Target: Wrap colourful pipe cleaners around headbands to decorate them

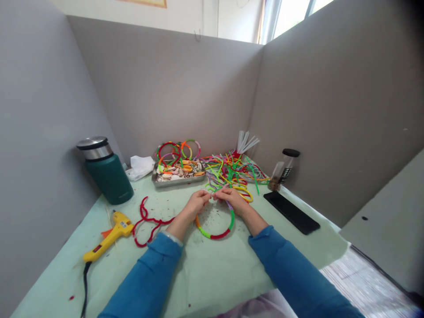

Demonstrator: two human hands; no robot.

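A ring wrapped in colored pipe cleaners (219, 237), with orange, yellow, green, red and purple sections, hangs between my hands over the table. My left hand (198, 203) pinches it on the upper left side. Close beside it, my right hand (232, 198) grips the upper right side, the fingertips of both hands nearly meeting at the top. What exactly the fingertips pinch there is too small to make out. Left of my left forearm lies a bent red pipe cleaner (143, 217) on the cloth.
A yellow glue gun (111, 236) lies at left near a green bottle (107, 176). Behind my hands stand a metal tray (179, 181) of shells with finished rings (169, 143), and a heap of pipe cleaners (228, 165). At right are a black phone (291, 212) and a clear jar (281, 170).
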